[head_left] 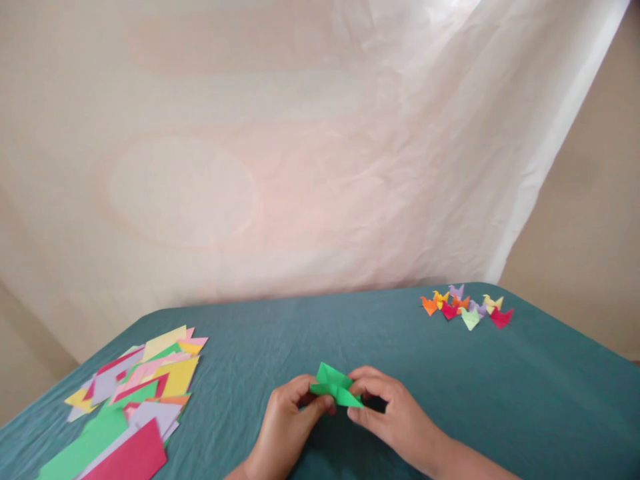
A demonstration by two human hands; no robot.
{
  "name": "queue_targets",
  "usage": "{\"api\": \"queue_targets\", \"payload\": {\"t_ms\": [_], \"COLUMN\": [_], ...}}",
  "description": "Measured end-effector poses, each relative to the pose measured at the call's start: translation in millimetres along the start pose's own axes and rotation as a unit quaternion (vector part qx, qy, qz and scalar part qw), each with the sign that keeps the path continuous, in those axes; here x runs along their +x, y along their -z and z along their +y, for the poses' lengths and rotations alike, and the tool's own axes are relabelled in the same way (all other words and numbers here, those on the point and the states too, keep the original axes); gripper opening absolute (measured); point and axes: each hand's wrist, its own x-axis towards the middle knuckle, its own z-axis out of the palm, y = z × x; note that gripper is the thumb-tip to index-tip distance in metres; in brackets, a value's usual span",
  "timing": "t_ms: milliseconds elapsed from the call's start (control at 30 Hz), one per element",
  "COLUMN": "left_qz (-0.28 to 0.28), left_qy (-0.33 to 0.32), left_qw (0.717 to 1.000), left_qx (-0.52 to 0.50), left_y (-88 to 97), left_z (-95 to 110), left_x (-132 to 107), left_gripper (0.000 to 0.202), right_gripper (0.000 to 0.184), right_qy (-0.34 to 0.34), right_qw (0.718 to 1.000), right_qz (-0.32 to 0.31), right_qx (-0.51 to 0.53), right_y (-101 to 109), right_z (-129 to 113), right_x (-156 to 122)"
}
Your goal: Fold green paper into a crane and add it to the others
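Observation:
A bright green piece of folded paper [334, 388] is held above the front middle of the table, with pointed flaps sticking out to both sides and one standing up at the back. My left hand [295, 417] pinches its left part between thumb and fingers. On the other side, my right hand [393, 413] grips the right part near a pointed tip. The fingertips behind the paper are partly hidden.
A dark green cloth covers the table [260, 347]. Loose coloured paper sheets [125, 400] lie in an overlapping pile at the left. Several small folded paper birds [470, 319] stand at the back right. A pale cloth sheet [300, 167] hangs behind the table.

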Motion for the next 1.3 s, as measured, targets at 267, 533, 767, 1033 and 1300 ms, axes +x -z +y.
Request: {"api": "queue_targets", "payload": {"t_ms": [267,533,767,1033,1300], "left_qz": [0.011,0.004,-0.018,0.036,0.049], "left_qy": [0.077,0.056,0.026,-0.067,-0.140], "left_qw": [0.991,0.996,0.991,0.996,0.988], "left_qx": [-0.110,-0.072,-0.129,-0.039,0.037], "left_y": [-4.8,-5.8,-6.6,-2.9,-1.2], "left_z": [-5.9,-4.6,-0.7,2.1,-2.4], "left_x": [2.2,2.4,0.4,-8.8,-11.9], "left_gripper": [0.021,0.020,0.015,0.009,0.012], "right_gripper": [0.011,0.014,0.008,0.028,0.017], "right_qy": [-0.081,-0.100,-0.032,-0.001,0.023], "right_qw": [0.995,0.994,0.995,0.995,0.999], "right_qz": [0.053,0.032,0.070,-0.007,0.037], "right_qx": [0.001,0.034,0.061,0.098,0.023], "right_y": [0.8,-2.4,-0.6,1.0,-0.2], "right_z": [10.8,3.4,-1.0,-9.4,-12.9], "right_x": [0.6,0.5,-0.2,-2.0,-2.5]}}
